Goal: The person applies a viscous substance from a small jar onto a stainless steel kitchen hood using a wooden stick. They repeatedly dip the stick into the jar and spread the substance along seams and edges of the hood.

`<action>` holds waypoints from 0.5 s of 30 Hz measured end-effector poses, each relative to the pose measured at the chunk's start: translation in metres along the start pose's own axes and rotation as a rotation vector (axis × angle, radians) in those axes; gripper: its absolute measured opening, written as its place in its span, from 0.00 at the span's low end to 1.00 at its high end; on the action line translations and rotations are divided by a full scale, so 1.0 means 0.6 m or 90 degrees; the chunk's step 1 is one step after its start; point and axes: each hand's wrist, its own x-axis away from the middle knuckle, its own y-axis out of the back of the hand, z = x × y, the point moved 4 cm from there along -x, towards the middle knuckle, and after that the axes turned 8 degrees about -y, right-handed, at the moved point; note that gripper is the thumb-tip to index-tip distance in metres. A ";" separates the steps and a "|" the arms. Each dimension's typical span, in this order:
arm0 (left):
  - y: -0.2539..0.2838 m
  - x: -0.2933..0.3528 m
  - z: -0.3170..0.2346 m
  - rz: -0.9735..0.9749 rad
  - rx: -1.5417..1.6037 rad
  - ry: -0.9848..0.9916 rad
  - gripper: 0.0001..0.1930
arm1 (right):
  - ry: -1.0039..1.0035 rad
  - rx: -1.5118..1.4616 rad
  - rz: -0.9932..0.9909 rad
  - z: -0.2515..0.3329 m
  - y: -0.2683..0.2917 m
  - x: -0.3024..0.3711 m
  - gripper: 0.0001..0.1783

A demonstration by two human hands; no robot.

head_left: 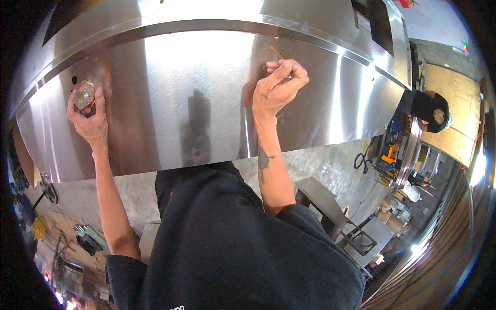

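A wide brushed-steel panel [206,72] of a large metal cabinet or counter spans the view in front of me. My left hand [92,124] is closed around a small round container [84,96], with something pale and glassy at its top and red at its rim. It is close to the panel's left part, beside a small dark hole. My right hand [276,90] pinches a thin brownish stick [276,52], whose upper end points up and left against the panel's right part. Whether that stick ends in bristles cannot be made out.
At the far right a person in a black cap [433,111] is near a rack with an orange tool [391,151]. A grey metal box [321,199] stands on the concrete floor [336,163] below my right arm. Cardboard boxes [395,222] lie farther right.
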 end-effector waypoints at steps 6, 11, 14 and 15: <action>0.004 0.003 -0.016 -0.007 0.073 0.019 0.36 | -0.020 -0.041 0.126 0.082 0.029 0.115 0.07; 0.034 0.028 -0.100 0.136 0.183 -0.028 0.34 | -0.053 -0.111 0.197 0.207 0.050 0.180 0.06; 0.062 0.056 -0.185 0.185 0.203 -0.188 0.35 | 0.012 -0.058 0.200 0.274 0.071 0.196 0.06; 0.072 0.065 -0.208 0.211 0.228 -0.203 0.36 | 0.042 -0.036 0.217 0.302 0.071 0.197 0.06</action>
